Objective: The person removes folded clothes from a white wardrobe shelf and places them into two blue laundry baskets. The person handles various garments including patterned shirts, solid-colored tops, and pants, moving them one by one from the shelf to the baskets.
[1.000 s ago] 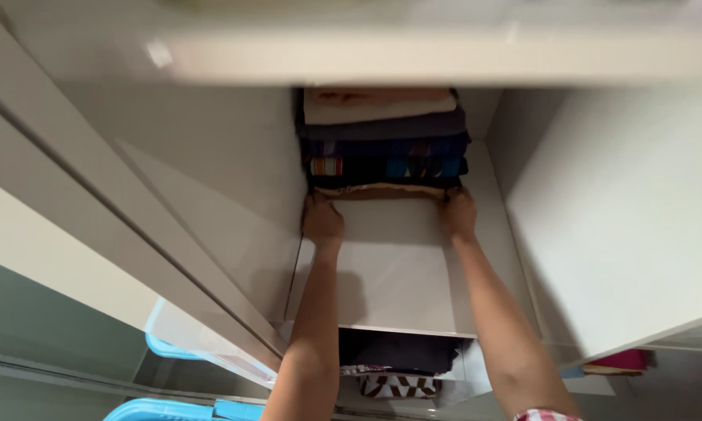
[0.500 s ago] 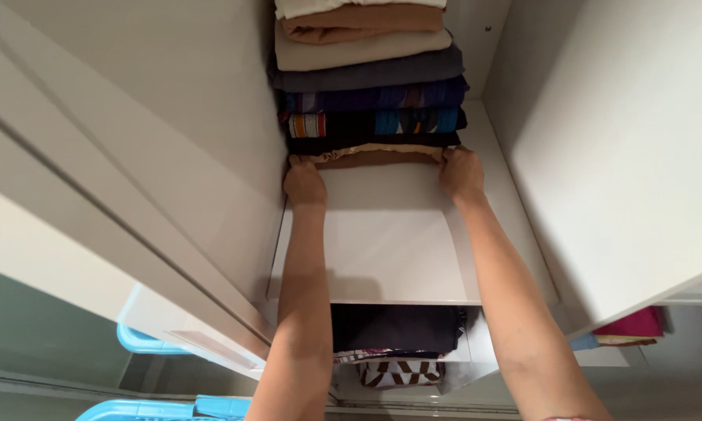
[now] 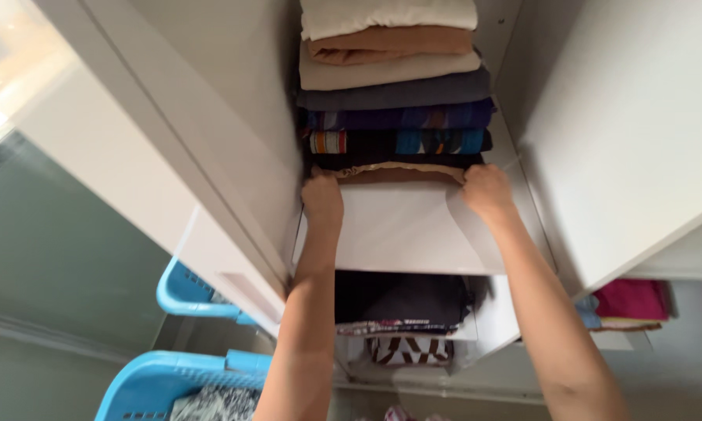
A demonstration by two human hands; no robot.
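Note:
A tall stack of folded clothes point(image 3: 394, 93) stands at the back of a white wardrobe shelf point(image 3: 398, 234). White, tan, grey, purple striped and black garments lie above a brown one point(image 3: 402, 173) at the bottom. My left hand point(image 3: 322, 199) presses the left end of that bottom brown garment. My right hand point(image 3: 486, 191) holds its right end. Both arms reach up over the shelf's front edge, fingers curled on the cloth.
A white wardrobe door point(image 3: 187, 140) hangs at the left and a white side panel point(image 3: 624, 132) at the right. Dark folded clothes point(image 3: 402, 304) fill the shelf below. Two blue laundry baskets point(image 3: 183, 382) sit lower left. Pink cloth point(image 3: 631, 300) lies lower right.
The view has tilted so more of the stack's top and the blue baskets show. Both hands stay at the ends of the bottom brown garment.

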